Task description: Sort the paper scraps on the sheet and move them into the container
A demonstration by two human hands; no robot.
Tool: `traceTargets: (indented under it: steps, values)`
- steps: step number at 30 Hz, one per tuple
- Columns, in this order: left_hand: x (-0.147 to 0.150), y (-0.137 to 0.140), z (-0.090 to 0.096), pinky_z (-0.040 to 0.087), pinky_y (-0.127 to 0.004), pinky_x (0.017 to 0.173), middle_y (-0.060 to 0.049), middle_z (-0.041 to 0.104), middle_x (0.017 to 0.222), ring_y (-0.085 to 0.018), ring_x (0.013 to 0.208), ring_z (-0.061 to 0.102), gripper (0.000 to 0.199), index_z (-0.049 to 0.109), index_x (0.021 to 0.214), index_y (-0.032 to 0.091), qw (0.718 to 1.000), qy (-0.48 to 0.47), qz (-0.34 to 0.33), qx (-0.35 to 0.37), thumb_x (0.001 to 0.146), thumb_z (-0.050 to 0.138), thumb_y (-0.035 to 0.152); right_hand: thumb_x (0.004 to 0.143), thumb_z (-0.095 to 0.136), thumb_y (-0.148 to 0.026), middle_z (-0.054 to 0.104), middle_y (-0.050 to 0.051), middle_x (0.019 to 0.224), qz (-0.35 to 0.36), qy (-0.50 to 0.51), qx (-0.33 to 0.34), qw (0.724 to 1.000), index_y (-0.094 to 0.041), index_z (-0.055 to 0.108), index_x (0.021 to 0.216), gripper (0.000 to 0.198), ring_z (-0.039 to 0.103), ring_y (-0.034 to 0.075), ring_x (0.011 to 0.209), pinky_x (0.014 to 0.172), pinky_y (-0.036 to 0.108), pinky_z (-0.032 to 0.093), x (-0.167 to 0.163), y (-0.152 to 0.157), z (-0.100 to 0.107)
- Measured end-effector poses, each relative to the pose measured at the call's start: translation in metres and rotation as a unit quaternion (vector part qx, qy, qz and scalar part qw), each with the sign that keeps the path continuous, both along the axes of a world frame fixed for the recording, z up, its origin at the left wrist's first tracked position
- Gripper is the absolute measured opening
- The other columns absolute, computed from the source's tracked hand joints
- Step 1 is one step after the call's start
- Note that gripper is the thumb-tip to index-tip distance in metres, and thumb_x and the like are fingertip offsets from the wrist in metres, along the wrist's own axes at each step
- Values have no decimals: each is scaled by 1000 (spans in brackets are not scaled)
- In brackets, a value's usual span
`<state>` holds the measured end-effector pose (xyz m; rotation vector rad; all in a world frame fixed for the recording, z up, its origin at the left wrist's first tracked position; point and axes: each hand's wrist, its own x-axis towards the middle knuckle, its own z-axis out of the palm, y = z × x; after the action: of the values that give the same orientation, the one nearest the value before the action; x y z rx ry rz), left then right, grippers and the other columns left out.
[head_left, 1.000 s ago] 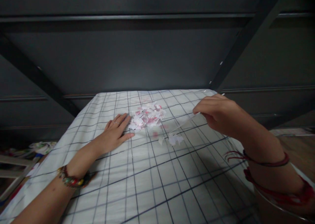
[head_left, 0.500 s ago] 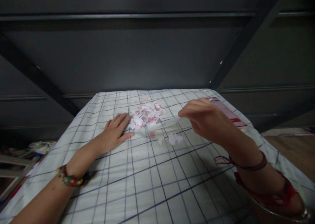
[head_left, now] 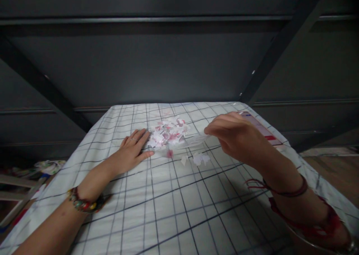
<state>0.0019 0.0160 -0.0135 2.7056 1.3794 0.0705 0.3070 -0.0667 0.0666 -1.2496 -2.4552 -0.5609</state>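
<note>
A heap of torn paper pieces (head_left: 168, 132), white with pink marks, lies towards the far side of the checked cloth. Beneath and in front of it is a thin see-through plastic sheet or bag (head_left: 193, 140); I cannot tell which. My right hand (head_left: 231, 133) pinches the right end of this plastic, lifted a little above the cloth. My left hand (head_left: 134, 146) lies flat with fingers stretched out, its fingertips at the left edge of the heap. A few loose paper scraps (head_left: 201, 159) lie on the near side of the plastic.
The white checked cloth (head_left: 168, 210) covers the table. A flat pinkish pack or sheet (head_left: 258, 126) lies at the right edge, partly behind my right hand. A dark panelled wall (head_left: 174, 68) stands right behind the table. A pale rack (head_left: 17, 187) is at the lower left.
The plastic has shifted slightly, and its pink spot now sits a little further left and lower. Both hands keep nearly the same places and hold.
</note>
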Motion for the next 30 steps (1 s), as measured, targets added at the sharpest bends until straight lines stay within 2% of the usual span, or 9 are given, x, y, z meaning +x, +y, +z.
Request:
traceTargets:
  steps: [5,8,14,17,20,25,30]
  values:
    - [0,0,0,21,-53,106,-16,19,149,-33,136,14,84,22,143,15,1000,1,-6,5,83,12,73,67,37,7,58,2,66,-22,-14,20,999,-17,59,70,33,49,16,66,64,30,35,-2,1,-2]
    - [0,1,0,22,-53,106,-18,19,149,-34,136,14,86,22,143,13,1000,5,-4,9,83,11,73,65,37,8,58,2,64,-5,-35,9,999,-17,60,69,34,48,15,62,61,29,35,-10,1,-4]
    - [-1,0,-2,22,-52,106,-16,19,149,-33,136,15,83,22,143,15,1000,3,-5,13,84,13,72,66,36,8,59,3,63,0,-20,56,998,-16,62,72,35,47,15,61,59,29,33,-19,0,-6]
    - [-2,0,-2,22,-52,106,-16,19,149,-33,136,14,83,21,143,15,1000,7,-1,9,84,13,72,68,37,8,56,2,59,16,-31,40,999,-16,61,67,34,45,14,58,57,29,32,-19,-1,-5]
    - [-2,0,-1,22,-51,106,-15,20,149,-32,136,16,80,21,144,17,1000,4,-3,13,85,15,71,69,38,7,58,2,63,37,-34,42,998,-16,62,70,33,46,15,60,59,29,33,-19,-3,-4]
    - [0,0,1,20,-52,106,-16,18,149,-33,136,14,84,22,143,14,1000,13,0,0,84,12,73,70,36,7,54,1,57,27,-32,77,996,-16,60,65,34,43,14,55,55,29,30,-22,-3,-3]
    - [0,0,0,21,-54,106,-17,17,149,-34,136,14,87,22,143,12,1000,13,1,2,83,10,73,71,37,7,54,1,58,35,-43,68,996,-17,60,66,33,42,13,56,56,28,30,-23,-5,-2]
